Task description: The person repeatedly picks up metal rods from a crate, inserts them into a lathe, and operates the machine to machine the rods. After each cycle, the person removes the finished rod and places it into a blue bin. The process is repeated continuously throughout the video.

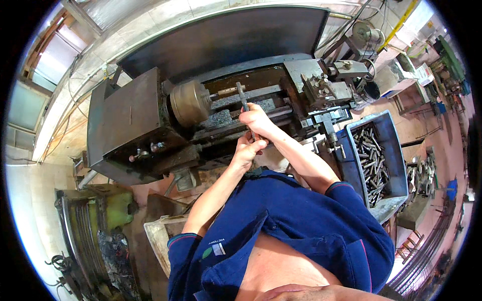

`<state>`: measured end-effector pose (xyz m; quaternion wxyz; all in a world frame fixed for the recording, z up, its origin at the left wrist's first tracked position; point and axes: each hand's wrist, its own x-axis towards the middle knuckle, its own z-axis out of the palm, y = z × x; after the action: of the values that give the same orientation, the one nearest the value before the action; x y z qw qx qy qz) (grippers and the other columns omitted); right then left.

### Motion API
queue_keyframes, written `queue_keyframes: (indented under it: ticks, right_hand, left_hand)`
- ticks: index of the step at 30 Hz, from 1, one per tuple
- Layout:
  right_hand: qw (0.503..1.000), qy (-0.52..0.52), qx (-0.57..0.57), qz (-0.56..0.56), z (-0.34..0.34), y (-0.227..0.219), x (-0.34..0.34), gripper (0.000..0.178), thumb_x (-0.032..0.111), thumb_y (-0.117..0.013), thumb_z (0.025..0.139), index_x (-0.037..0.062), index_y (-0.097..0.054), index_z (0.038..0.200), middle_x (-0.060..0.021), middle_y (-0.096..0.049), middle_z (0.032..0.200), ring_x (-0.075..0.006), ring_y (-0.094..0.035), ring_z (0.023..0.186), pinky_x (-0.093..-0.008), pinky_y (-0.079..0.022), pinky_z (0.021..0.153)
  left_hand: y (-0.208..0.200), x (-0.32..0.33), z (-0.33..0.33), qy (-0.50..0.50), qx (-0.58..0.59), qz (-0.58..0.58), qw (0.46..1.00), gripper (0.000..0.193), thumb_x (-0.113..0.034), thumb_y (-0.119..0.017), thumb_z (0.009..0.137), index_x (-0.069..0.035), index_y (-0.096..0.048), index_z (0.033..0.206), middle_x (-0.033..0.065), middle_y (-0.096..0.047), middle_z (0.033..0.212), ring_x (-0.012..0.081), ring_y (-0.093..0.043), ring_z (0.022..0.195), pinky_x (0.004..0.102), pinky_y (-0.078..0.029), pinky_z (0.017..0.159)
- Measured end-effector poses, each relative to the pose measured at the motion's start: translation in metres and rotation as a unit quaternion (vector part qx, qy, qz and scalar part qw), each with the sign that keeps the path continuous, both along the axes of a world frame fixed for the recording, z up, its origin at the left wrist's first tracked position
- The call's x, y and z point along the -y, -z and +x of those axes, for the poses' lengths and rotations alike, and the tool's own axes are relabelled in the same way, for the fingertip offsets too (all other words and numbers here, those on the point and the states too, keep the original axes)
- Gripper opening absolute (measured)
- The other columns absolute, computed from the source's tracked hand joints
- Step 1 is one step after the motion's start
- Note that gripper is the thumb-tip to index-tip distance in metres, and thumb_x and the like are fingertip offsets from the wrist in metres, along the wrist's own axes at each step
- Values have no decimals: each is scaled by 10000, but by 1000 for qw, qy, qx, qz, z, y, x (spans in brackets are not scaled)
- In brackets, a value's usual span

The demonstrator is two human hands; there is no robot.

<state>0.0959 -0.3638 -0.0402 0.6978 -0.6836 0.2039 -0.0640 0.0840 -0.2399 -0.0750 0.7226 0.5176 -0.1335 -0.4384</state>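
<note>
Metal lathe (pixel 216 133) in a crowded workshop, two hands at its bed

Lathe fills the upper middle; dark, oily-looking metal, worn. Behind it a long dark splash panel (pixel 226 45), smooth and rectangular, bowed by the lens.

Navy shirt (pixel 301 220) along the lower edge: soft cloth, thin coloured trim at the cuffs. Chest carries a white patch, a green leaf-like mark and small lettering.

Lower left, a green machine (pixel 118 206), paint grimy. To the right, a blue plastic crate (pixel 400 155), deep and straight-walled, heaped with loose metal pins (pixel 370 168), dark, slim, cylindrical. It stands close by the right end of the lathe, near the right forearm.

Boxy headstock (pixel 130 110) at left, flat-sided; next to it the chuck (pixel 190 104), a thick brownish drum. Blocky tool post (pixel 326 89) well to the right of it.

Right hand (pixel 256 120) wrapped round a dark bar (pixel 242 95), thin and straight; left hand (pixel 248 150) gripping its lower end, just below the right. Bar slants over the bed front, upper end beside a short rod (pixel 228 92) at the chuck; contact there cannot be told. Fingers hide the bar's middle
</note>
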Motion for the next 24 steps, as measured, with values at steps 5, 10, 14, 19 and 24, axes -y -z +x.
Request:
queue_keyframes:
  ticks: [5,10,14,19,24]
  right_hand:
    - [997,50,-5,50,-18,3,17,124,112,-564,658,49,-485,729,-4,-463,611,-109,-421,547,-276,-355,488]
    - [972,123,111,164,-51,12,18,238,64,-514,648,43,-517,885,-40,-539,756,-146,-529,674,-264,-435,615]
    - [959,138,186,162,-88,16,17,444,60,-515,647,3,-508,1088,-82,-598,956,-161,-575,859,-296,-460,769]
    - [937,226,231,134,-120,-2,-1,459,82,-495,672,13,-505,1125,-98,-607,984,-97,-542,640,-205,-416,526]
    - [914,272,277,120,-157,23,-4,458,103,-558,655,-34,-516,1091,-134,-602,996,-203,-588,902,-329,-449,844]
  left_hand:
    - [0,14,-6,36,24,3,999,394,-225,-715,653,-48,-529,952,33,-593,806,108,-558,714,228,-440,567]
    - [0,24,-19,44,46,-61,996,499,-107,-746,590,-20,-481,1004,49,-576,892,146,-560,750,280,-475,637]
    - [-8,25,-26,33,436,139,889,745,-177,-801,512,-10,-419,1129,82,-543,974,183,-555,845,302,-463,728]
    - [-18,25,-41,34,546,139,825,795,-245,-763,459,0,-416,1131,173,-503,1006,336,-507,949,413,-428,806]
    - [-5,20,-62,51,621,84,778,870,-251,-760,459,73,-370,1167,204,-467,1009,368,-491,937,417,-426,806]
